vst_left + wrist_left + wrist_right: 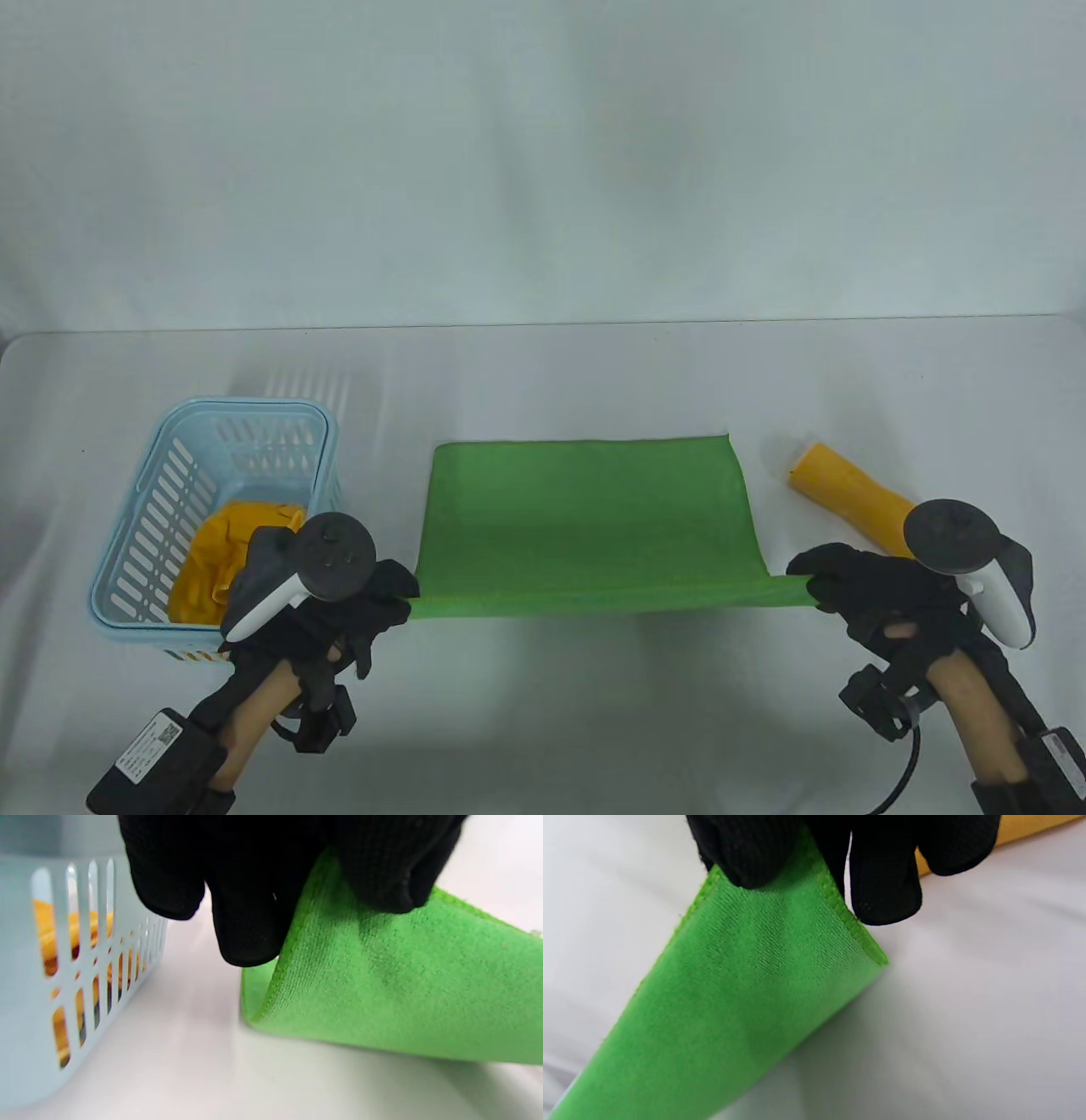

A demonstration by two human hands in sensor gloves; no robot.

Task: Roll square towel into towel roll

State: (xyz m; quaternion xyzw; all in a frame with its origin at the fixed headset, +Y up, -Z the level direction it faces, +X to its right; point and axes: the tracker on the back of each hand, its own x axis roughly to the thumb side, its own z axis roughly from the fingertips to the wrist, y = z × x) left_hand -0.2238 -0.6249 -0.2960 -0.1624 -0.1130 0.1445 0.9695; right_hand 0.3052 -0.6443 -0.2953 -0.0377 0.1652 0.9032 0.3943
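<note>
Both near corners of the green towel [585, 509] are pinched, 1 in my left hand [373, 594], 1 in my right hand [857, 590], that edge lifted and taut while the rest lies on the table [543, 373]. Uneven pull could skew the roll, I judge; the soft, fuzzy microfibre may slip. Beside it: a slotted blue basket [153, 501], an orange roll [853, 497].

Table view looks down from afar; both wrist views closely share the green towel [585, 518].
</note>
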